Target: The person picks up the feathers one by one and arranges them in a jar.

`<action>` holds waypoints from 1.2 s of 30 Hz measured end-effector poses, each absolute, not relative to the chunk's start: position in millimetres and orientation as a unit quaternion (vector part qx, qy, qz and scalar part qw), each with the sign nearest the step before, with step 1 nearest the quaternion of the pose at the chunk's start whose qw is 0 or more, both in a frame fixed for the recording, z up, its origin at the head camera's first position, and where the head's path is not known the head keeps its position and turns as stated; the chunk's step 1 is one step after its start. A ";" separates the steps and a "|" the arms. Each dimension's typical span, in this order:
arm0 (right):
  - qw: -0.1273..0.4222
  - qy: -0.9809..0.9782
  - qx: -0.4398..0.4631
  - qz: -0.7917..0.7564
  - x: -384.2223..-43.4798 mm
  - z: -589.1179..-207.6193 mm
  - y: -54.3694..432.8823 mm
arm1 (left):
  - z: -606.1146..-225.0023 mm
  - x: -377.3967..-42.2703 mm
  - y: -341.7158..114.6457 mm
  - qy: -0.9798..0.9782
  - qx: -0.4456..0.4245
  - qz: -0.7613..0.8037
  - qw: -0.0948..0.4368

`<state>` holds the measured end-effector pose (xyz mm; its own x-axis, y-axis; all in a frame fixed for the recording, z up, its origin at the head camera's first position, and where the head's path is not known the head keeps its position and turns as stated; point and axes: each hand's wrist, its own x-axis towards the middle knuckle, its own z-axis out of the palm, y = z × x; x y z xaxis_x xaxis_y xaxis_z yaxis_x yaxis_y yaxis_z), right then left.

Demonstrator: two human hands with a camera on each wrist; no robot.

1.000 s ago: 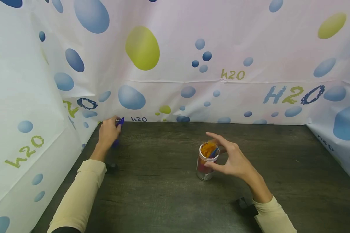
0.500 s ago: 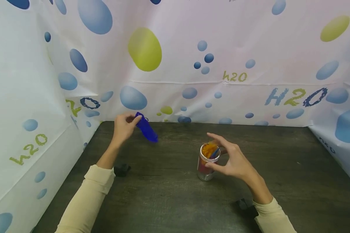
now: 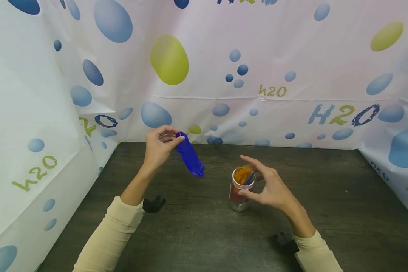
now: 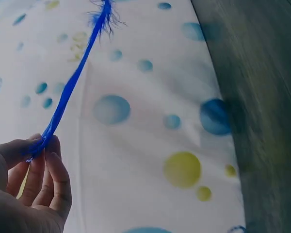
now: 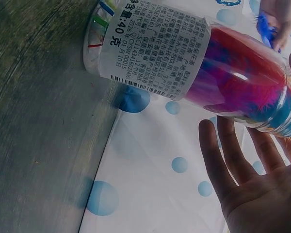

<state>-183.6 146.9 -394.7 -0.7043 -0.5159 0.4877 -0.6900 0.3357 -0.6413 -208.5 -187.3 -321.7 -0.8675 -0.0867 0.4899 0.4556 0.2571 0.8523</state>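
A blue feather point(image 3: 190, 155) slants down from my left hand point(image 3: 159, 145), which pinches its upper end between thumb and fingers. In the left wrist view the feather point(image 4: 68, 92) looks narrow, with loose barbs fringing its far end. To the right, a clear jar point(image 3: 239, 194) stands upright without a lid, with orange and blue feathers point(image 3: 243, 175) showing at its mouth. My right hand point(image 3: 275, 187) holds the jar near the top, thumb on the near side and fingers on the far side. Red, purple and blue feathers point(image 5: 240, 77) show through the jar's wall.
The dark wooden table point(image 3: 197, 234) meets a white backdrop point(image 3: 278, 49) printed with blue and green drops, along the back and both sides. A printed label point(image 5: 155, 48) wraps the jar's lower part. Dark straps point(image 3: 153, 204) hang by both wrists.
My left hand has lifted the blue feather from the table's back left corner and carried it rightward, closer to the jar. The right hand and the jar have stayed in place.
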 end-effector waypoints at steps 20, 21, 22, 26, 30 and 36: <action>0.106 -0.801 0.378 0.453 -182.7 -401.7 144.4 | -291.9 -191.5 -130.6 -0.683 -0.160 -0.676 0.225; 0.106 -0.801 0.377 0.452 -182.4 -401.8 144.1 | -290.9 -190.8 -127.7 -0.681 -0.164 -0.678 0.224; 0.105 -0.803 0.375 0.451 -182.2 -401.7 143.9 | -289.9 -190.4 -124.8 -0.679 -0.168 -0.678 0.223; 0.101 -0.805 0.369 0.453 -181.0 -401.8 143.1 | -287.4 -190.1 -113.8 -0.674 -0.182 -0.685 0.210; 0.096 -0.806 0.365 0.456 -181.0 -403.5 142.6 | -286.5 -189.6 -104.1 -0.667 -0.185 -0.697 0.185; 0.093 -0.803 0.365 0.462 -180.5 -405.4 142.1 | -286.7 -188.6 -93.0 -0.646 -0.179 -0.727 0.149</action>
